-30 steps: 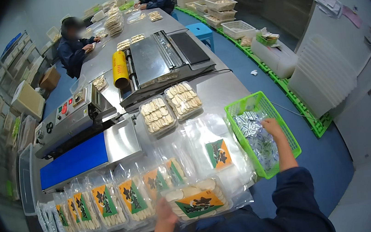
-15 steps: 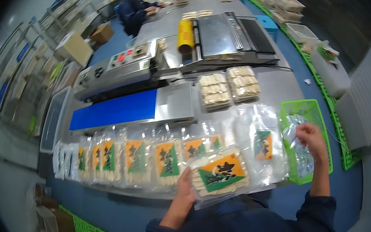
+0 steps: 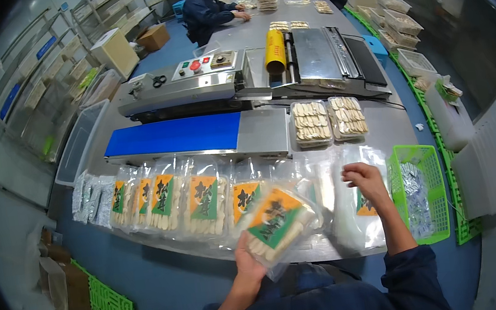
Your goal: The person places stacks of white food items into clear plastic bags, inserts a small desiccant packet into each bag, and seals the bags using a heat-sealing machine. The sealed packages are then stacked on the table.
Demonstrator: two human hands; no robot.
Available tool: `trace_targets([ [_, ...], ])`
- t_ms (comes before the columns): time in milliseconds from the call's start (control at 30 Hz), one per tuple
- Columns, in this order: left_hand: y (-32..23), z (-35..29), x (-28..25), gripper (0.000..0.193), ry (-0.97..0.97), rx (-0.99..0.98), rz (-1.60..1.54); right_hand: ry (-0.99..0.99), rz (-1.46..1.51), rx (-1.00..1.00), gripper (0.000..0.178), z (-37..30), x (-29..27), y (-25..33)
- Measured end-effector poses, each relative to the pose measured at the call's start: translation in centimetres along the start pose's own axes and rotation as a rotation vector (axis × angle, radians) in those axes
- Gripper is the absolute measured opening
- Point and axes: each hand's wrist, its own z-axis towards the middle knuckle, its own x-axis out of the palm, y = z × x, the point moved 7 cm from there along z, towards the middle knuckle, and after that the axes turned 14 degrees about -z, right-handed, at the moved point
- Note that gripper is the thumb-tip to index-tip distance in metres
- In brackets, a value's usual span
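Note:
My left hand (image 3: 250,260) grips a clear bag of pale sliced food (image 3: 278,222) by its lower left corner. The bag has an orange and green label and is tilted over the table's front edge. To its right, my right hand (image 3: 365,179) hovers above a stack of flat clear bags (image 3: 356,228); its fingers are curled together, and whatever they may hold is too small to make out. A row of filled bags (image 3: 204,200) with the same labels lies left of the held one. Beside my right forearm stands a green basket (image 3: 440,193) holding small silvery packets (image 3: 415,196).
Beyond the bags sits a sealing machine (image 3: 190,84) with a blue conveyor belt (image 3: 174,136). Two trays of sliced food (image 3: 311,121) stand right of it. A film wrapper (image 3: 316,53) with a yellow roll (image 3: 275,52) is farther back. Two people (image 3: 205,11) work at the far end.
My right hand has left the green basket and moved left over the flat bags. The held bag has tilted, its top rising to the right. The view has shifted.

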Motion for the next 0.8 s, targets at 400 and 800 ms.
trace_targets([
  [400, 0.2, -1.9, -5.1, 0.051, -0.326, -0.596, 0.664, -0.516, -0.888, 0.043, 0.013, -9.8, -3.3, -17.4],
  [800, 7.1, 1.7, 7.1, 0.022, 0.209, -0.095, 1.122, -0.388, -0.742, -0.565, 0.009, -9.6, 7.0, 10.4],
])
